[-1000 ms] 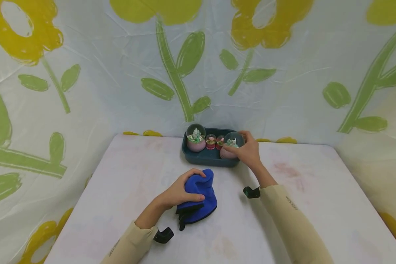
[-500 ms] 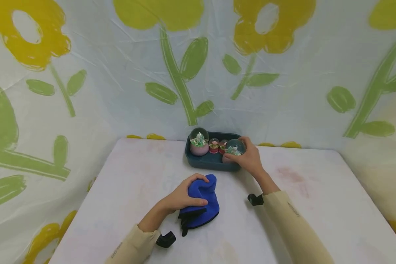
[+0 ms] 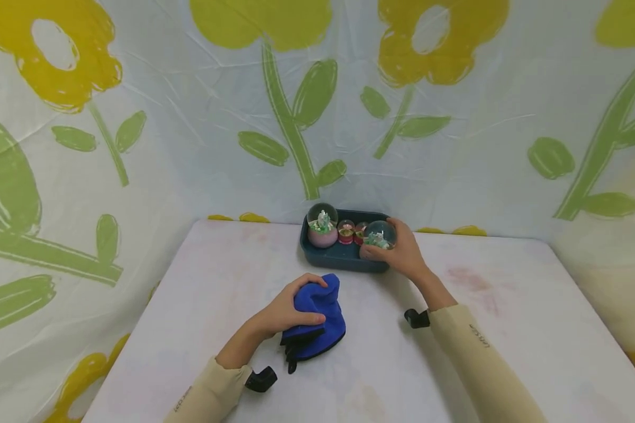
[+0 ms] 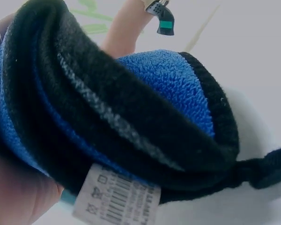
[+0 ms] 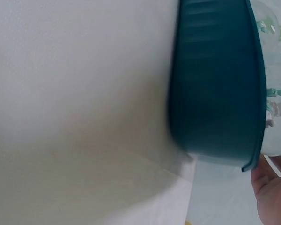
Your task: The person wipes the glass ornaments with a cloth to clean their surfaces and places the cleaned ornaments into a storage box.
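Observation:
My left hand [image 3: 287, 308] grips a folded blue towel [image 3: 332, 320] with black edging, fingers over its top and thumb on its near side. The left wrist view shows the towel's layered black edges, a printed barcode label [image 4: 118, 199] and a black hanging loop [image 4: 271, 168]. At the right end of a dark teal tray [image 3: 333, 258], my right hand [image 3: 407, 249] holds a clear snow globe [image 3: 379, 235] with a pink base, its fingers round the far side and thumb in front. The base is partly hidden by the thumb.
Another pink-based snow globe [image 3: 323, 226] stands at the tray's left end. Two small red-based globes, the left one [image 3: 346, 232] more visible, sit between the large ones. A flowered curtain [image 3: 201, 147] hangs behind the white table [image 3: 233, 258].
My right hand has lowered the snow globe slightly into the tray's right end. My left hand keeps its grip on the towel, and the head view has shifted a little.

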A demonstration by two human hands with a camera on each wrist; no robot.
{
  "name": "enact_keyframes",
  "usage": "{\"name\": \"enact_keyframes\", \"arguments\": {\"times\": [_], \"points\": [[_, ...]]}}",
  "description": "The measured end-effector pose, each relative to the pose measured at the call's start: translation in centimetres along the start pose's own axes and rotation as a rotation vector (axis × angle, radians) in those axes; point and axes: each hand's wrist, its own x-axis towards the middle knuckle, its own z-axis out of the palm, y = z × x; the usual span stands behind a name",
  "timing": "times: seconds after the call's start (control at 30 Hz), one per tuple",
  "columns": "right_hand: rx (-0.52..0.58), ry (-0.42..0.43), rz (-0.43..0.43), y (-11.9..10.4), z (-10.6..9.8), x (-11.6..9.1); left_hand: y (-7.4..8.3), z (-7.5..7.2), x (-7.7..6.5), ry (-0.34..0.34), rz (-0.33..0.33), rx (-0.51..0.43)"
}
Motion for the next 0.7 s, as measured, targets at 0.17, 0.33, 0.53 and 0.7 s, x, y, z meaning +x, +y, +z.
{"name": "enact_keyframes", "arguments": {"times": [0.17,0.33,0.53,0.7], "points": [[0.001,-0.017,-0.016,-0.5,-0.9,-0.2,1.0,-1.4,-1.0,0.017,0.017,-0.002],[-0.024,-0.027,-0.022,-0.4,-2.4,-1.1,1.6,-3.2,-2.0,0.100,0.056,0.103],[-0.081,-0.008,0.005,1.0,-5.1,-2.2,2.4,-6.2,-2.8,0.288,0.024,0.307],[-0.091,-0.011,0.063,2.3,-6.8,-3.4,3.1,-9.1,-3.6,0.373,-0.035,0.473]]}}
